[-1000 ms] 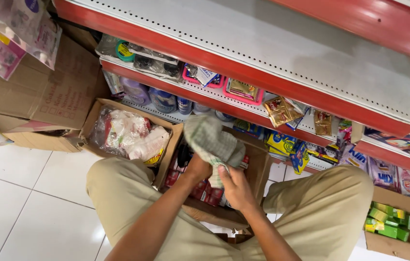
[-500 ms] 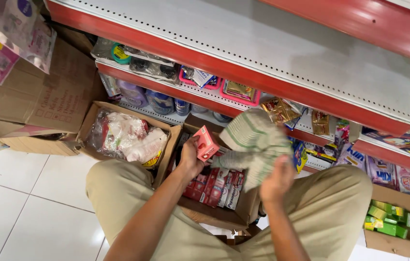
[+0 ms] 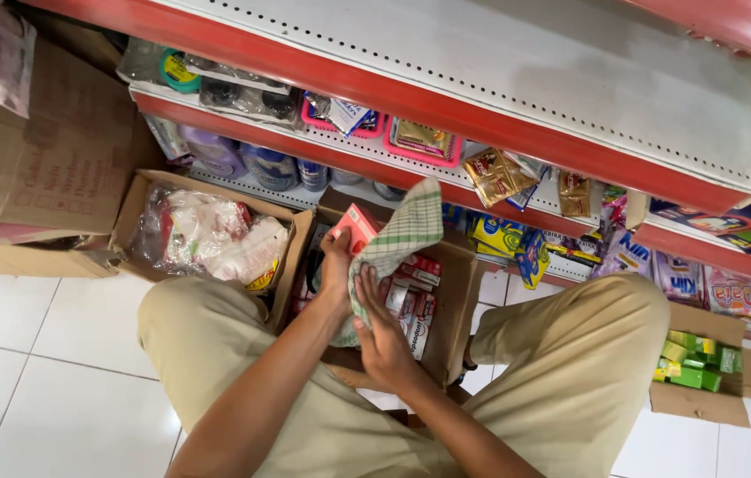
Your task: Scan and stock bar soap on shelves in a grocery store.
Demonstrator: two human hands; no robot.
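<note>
Left hand (image 3: 336,265) closed around a small red carton (image 3: 356,227) raised above the open cardboard box (image 3: 455,301) of similar cartons, right hand (image 3: 382,332) pressing a green checked cloth (image 3: 398,239) against it, fingers extended; wiping apparently under way, boxed cartons remaining

Left hand (image 3: 336,265) raised, fingers closed, right hand (image 3: 382,332) flat, fingers extended

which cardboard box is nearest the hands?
The open middle box of red cartons, directly under the left hand and right hand; the others sit further out.
</note>
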